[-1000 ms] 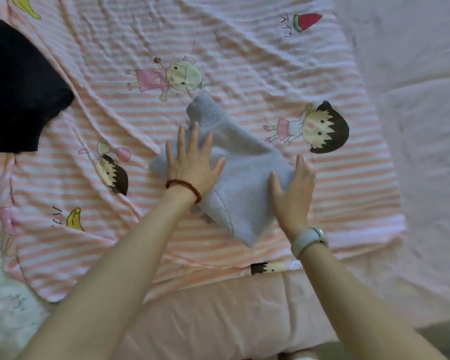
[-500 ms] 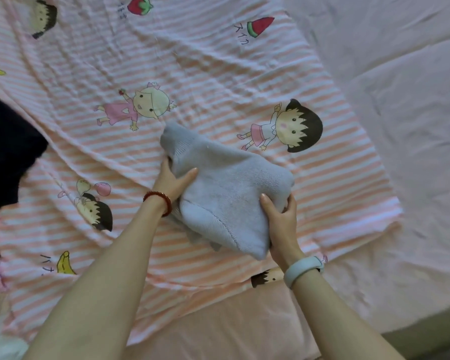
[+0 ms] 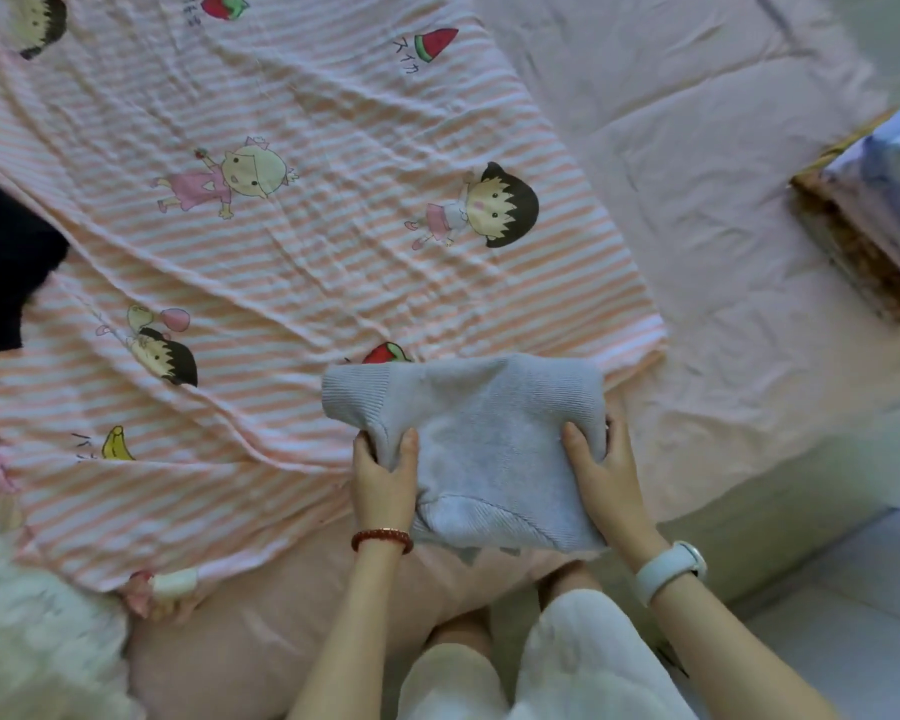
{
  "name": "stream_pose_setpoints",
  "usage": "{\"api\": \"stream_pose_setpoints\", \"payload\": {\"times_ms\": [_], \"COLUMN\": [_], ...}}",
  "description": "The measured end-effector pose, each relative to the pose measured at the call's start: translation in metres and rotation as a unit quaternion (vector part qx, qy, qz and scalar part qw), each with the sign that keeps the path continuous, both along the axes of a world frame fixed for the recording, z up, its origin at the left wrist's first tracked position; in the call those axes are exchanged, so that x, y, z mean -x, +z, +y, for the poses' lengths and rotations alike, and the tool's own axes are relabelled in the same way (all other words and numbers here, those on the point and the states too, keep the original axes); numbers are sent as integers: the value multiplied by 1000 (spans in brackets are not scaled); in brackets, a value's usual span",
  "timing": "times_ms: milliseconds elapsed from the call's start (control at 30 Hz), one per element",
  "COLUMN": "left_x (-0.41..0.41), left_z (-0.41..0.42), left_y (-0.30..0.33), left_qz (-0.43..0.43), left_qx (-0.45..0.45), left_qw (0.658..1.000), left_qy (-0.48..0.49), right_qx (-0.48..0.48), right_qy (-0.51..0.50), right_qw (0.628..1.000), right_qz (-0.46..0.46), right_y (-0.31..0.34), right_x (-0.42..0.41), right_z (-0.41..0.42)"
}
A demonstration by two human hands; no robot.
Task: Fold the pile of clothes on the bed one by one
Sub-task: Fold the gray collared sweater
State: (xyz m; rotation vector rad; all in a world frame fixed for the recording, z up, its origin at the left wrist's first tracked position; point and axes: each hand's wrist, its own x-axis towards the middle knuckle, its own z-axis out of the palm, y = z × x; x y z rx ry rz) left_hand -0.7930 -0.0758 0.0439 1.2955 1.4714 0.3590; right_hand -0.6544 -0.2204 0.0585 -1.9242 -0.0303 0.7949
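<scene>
We gripped the folded grey sweater (image 3: 481, 449) between left hand (image 3: 383, 480) and right hand (image 3: 606, 478), above the bed (image 3: 749, 252) edge; striped blanket (image 3: 281, 262) beyond them, black garment (image 3: 6, 262) far left.

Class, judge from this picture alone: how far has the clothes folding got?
Done: the grey knit garment is already a compact folded bundle. In hand: the left hand and right hand grip its sides near the bed's edge. Left: a dark garment lies unfolded at the left; how many more remain cannot be seen.
</scene>
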Motion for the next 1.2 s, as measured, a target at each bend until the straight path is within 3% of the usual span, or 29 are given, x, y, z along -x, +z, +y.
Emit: {"api": "stream_pose_setpoints", "payload": {"times_ms": [267,433,767,967,1200], "left_x": [-29,-117,-325,-422,-534], "left_z": [-86,-160,-297,-324,-329], "left_y": [41,69,103,108,114], "left_qz": [14,-11,-57,-83,-159], "left_qx": [-22,-56,-31,-46,-29], "left_qw": [1000,998,986,979,981], "left_qy": [10,-37,-155,-181,-109], "right_qx": [-24,-63,-80,-87,-65], "right_qy": [-18,-55,-173,-203,-140], "right_qw": [999,996,982,973,980], "right_qz": [15,27,-19,-58,-129], "right_y": [39,66,103,117,141], "right_x": [-29,-104,-266,-355,-500], "right_z": [-91,-181,-338,-369,-364]}}
